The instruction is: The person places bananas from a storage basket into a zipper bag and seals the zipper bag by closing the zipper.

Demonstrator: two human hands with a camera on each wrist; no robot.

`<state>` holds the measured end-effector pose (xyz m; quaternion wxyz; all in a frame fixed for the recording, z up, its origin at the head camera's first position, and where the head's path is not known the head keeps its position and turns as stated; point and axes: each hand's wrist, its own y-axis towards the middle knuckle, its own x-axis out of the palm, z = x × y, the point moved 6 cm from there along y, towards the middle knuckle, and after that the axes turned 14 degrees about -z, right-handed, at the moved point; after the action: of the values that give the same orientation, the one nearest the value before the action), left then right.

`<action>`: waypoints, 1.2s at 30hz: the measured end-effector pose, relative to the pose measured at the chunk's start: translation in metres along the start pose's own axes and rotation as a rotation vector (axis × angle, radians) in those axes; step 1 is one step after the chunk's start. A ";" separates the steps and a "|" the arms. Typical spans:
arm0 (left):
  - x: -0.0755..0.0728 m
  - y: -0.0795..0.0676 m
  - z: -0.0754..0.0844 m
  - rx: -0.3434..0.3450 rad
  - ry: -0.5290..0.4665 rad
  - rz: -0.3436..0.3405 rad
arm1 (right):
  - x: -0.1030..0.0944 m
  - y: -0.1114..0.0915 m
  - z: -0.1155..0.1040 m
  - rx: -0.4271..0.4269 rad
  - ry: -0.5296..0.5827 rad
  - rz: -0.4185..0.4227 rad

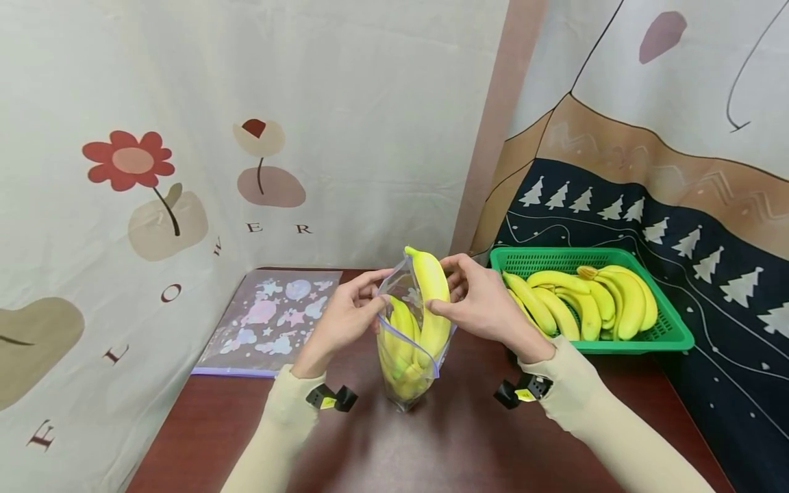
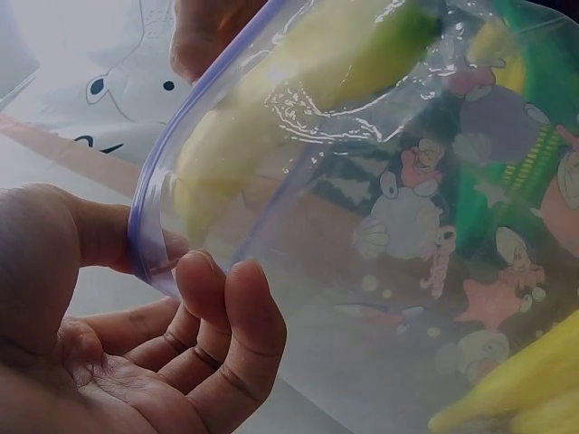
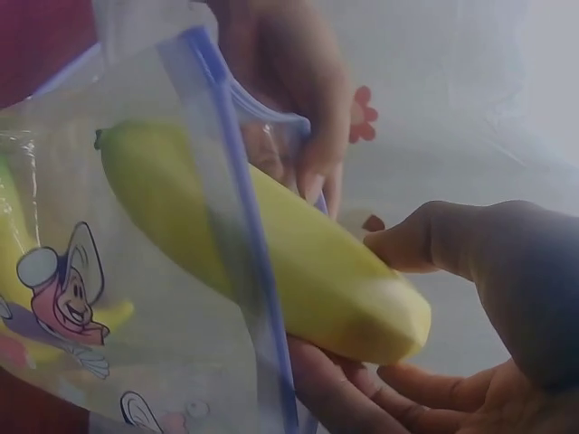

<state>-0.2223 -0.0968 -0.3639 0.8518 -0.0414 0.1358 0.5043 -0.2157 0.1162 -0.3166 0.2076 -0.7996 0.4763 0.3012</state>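
A clear zip bag (image 1: 403, 404) with a purple rim stands mouth-up on the table, with several yellow bananas (image 1: 399, 342) inside. My left hand (image 1: 348, 311) pinches the bag's rim between thumb and fingers, at its left side. My right hand (image 1: 483, 301) holds another banana (image 1: 433, 277) by its upper part, the thumb on one side and fingers on the other. That banana stands nearly upright, its lower part within the bag and its top sticking out. In the right wrist view, the purple zip edge (image 3: 253, 231) crosses the banana's middle.
To the right stands a green basket (image 1: 674, 335) with several bananas in it. A flat printed zip bag (image 1: 222, 352) lies at the back left of the dark red table (image 1: 468, 445). Printed cloth (image 1: 382, 137) hangs behind.
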 end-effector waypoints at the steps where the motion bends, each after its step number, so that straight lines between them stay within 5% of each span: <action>1: 0.000 0.000 0.000 -0.001 0.003 -0.001 | 0.001 -0.001 0.000 0.004 -0.013 -0.001; 10: 0.001 0.002 0.003 -0.023 0.017 0.040 | 0.011 -0.003 -0.008 0.012 -0.075 -0.060; 17: -0.005 0.000 0.009 0.017 0.134 0.262 | 0.016 -0.001 -0.013 -0.002 -0.117 -0.130; 20: -0.006 0.000 0.010 0.030 0.144 0.301 | 0.019 0.000 -0.014 -0.004 -0.136 -0.144; 24: -0.005 -0.001 0.009 0.035 0.141 0.276 | 0.022 0.004 -0.014 0.028 -0.144 -0.129; 32: 0.003 -0.005 0.008 -0.005 0.110 0.036 | 0.021 0.015 -0.011 0.110 -0.135 -0.038; 36: 0.003 -0.006 0.007 -0.012 0.059 0.010 | 0.021 0.017 -0.010 0.080 -0.093 -0.026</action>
<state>-0.2148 -0.0955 -0.3583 0.8446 -0.0609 0.1581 0.5078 -0.2205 0.0890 -0.3242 0.2651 -0.7818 0.4676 0.3159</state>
